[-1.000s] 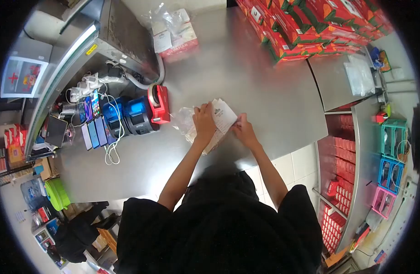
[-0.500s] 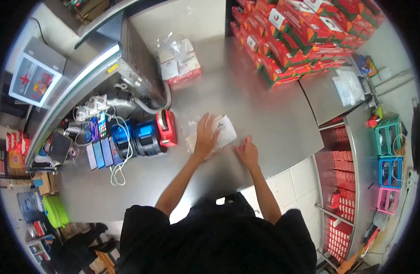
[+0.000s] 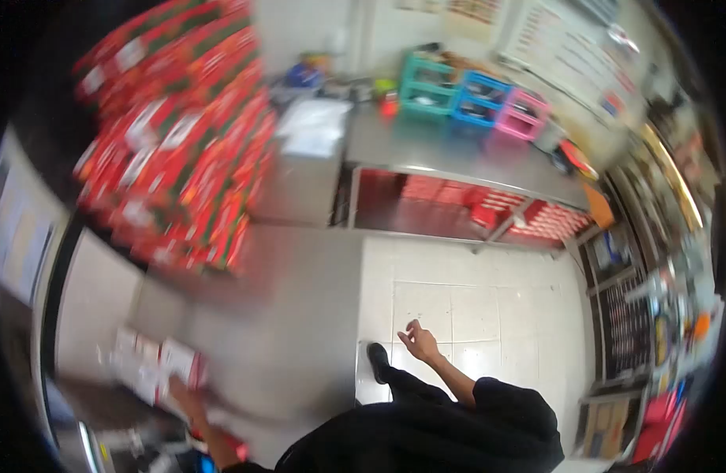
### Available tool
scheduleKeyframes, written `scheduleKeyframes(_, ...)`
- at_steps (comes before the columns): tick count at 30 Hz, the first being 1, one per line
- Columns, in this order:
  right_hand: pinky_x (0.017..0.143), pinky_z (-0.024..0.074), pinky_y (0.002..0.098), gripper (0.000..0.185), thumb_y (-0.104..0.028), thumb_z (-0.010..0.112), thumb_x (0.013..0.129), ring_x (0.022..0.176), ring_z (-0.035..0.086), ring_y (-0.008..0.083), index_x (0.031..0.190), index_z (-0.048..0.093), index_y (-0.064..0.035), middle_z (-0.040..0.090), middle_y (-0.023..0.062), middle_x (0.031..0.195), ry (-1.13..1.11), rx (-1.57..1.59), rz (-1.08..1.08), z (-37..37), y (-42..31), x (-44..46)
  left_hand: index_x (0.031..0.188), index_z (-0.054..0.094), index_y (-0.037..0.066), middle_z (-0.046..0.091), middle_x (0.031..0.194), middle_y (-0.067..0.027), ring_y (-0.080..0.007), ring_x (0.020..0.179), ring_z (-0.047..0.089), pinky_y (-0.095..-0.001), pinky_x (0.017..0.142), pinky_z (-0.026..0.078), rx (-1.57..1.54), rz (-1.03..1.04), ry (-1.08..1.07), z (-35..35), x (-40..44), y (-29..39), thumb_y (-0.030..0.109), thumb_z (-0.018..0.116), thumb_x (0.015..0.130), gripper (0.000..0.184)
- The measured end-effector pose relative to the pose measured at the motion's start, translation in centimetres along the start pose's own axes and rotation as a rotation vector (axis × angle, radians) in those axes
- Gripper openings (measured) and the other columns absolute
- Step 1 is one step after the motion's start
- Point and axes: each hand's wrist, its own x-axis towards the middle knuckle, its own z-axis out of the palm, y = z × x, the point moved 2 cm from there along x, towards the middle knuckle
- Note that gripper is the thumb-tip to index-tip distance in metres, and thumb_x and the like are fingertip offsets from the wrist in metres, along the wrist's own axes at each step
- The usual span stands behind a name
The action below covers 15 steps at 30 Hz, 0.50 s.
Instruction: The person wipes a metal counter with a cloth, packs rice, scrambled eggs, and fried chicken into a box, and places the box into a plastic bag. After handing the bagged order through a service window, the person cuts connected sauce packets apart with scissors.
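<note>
While the left hand point(image 3: 187, 400) reaches over the counter point(image 3: 300, 315) to the white-and-red box point(image 3: 181, 360), motion blur hides its grip, and whether it is pinching or only touching the box cannot be told. A pale package point(image 3: 134, 364) lies just beside the box, and red cartons point(image 3: 181, 150) are piled farther along. The right hand point(image 3: 418, 341) hangs above the tiled floor point(image 3: 477, 315), its grip loosely spread, fingers slightly curled

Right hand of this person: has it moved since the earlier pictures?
Yes, rightward: earlier over the steel counter, the right hand is now past its edge, over the tiled floor.
</note>
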Motion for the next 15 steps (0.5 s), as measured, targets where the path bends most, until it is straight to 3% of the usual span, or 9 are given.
scheduleKeyframes(1,0.062,0.0462,0.0434,0.038,-0.038,0.057,0.080,0.070,0.060,0.0358,0.093,0.044,-0.0048,0.062,0.0165,0.071,0.062,-0.023,0.104,-0.9,2.8,0.4,0.131,0.031,-0.002,0.031,0.135,-0.0175,-0.0325,0.125,0.028,-0.0440,0.104,0.018,-0.362,-0.377,-0.190,-1.4,2.0,-0.9,0.023,0.049,0.081,0.059)
scheduleKeyframes(2,0.063,0.0466,0.0431,0.039,-0.039,0.057,0.080,0.071,0.060,0.0356,0.093,0.044,-0.0046,0.062,0.0171,0.072,0.107,-0.040,0.191,-1.4,5.7,1.0,0.133,0.030,0.004,0.030,0.137,-0.0104,-0.0277,0.127,0.027,-0.0429,0.104,0.019,0.299,-0.287,-0.560,-9.3,5.5,5.5,0.019,0.047,0.080,0.058)
scheduleKeyframes(3,0.065,0.0472,0.0428,0.040,-0.039,0.057,0.080,0.072,0.061,0.0354,0.095,0.045,-0.0041,0.062,0.0177,0.073,0.147,-0.042,0.270,-2.4,8.4,1.3,0.135,0.029,0.009,0.030,0.138,-0.0062,-0.0267,0.127,0.027,-0.0416,0.104,0.020,0.428,-0.362,-0.601,-10.6,6.9,7.9,0.021,0.046,0.079,0.059)
scheduleKeyframes(5,0.063,0.0476,0.0419,0.038,-0.037,0.057,0.079,0.070,0.061,0.0343,0.094,0.049,-0.0028,0.062,0.0174,0.072,0.229,-0.050,0.406,-4.7,12.5,1.4,0.127,0.039,0.007,0.039,0.131,-0.0089,-0.0288,0.120,0.035,-0.0521,0.092,0.030,0.808,-0.129,-0.167,-2.2,4.0,3.0,0.043,0.052,0.075,0.064)
scheduleKeyframes(7,0.062,0.0479,0.0410,0.036,-0.036,0.057,0.079,0.067,0.061,0.0322,0.089,0.052,-0.0026,0.062,0.0150,0.068,0.295,-0.021,0.497,-5.8,17.0,2.6,0.127,0.038,0.006,0.037,0.131,-0.0105,-0.0297,0.120,0.035,-0.0508,0.093,0.030,0.635,-0.266,0.349,-1.9,4.4,10.1,0.041,0.050,0.077,0.062)
scheduleKeyframes(9,0.062,0.0484,0.0384,0.030,-0.033,0.056,0.079,0.061,0.062,0.0276,0.078,0.058,-0.0030,0.061,0.0102,0.059,0.341,-0.028,0.513,-6.2,21.8,5.2,0.127,0.038,0.006,0.036,0.131,-0.0114,-0.0302,0.120,0.034,-0.0502,0.093,0.030,0.538,-0.276,0.380,-1.2,6.2,20.3,0.040,0.049,0.077,0.061)
scheduleKeyframes(11,0.062,0.0480,0.0362,0.033,-0.034,0.052,0.082,0.059,0.061,0.0251,0.071,0.062,-0.0040,0.060,0.0086,0.056,0.337,-0.054,0.338,-7.1,23.6,8.6,0.126,0.037,0.005,0.035,0.132,-0.0132,-0.0313,0.119,0.034,-0.0490,0.094,0.029,0.347,-0.296,0.381,0.4,7.8,29.9,0.039,0.047,0.079,0.059)
scheduleKeyframes(15,0.059,0.0461,0.0346,0.043,-0.039,0.045,0.085,0.058,0.060,0.0242,0.066,0.061,-0.0039,0.060,0.0100,0.058,0.291,0.245,0.459,-12.0,21.0,20.5,0.125,0.036,0.003,0.032,0.132,-0.0167,-0.0336,0.119,0.033,-0.0465,0.094,0.029,0.025,-0.302,0.312,3.5,12.3,48.3,0.035,0.043,0.081,0.055)
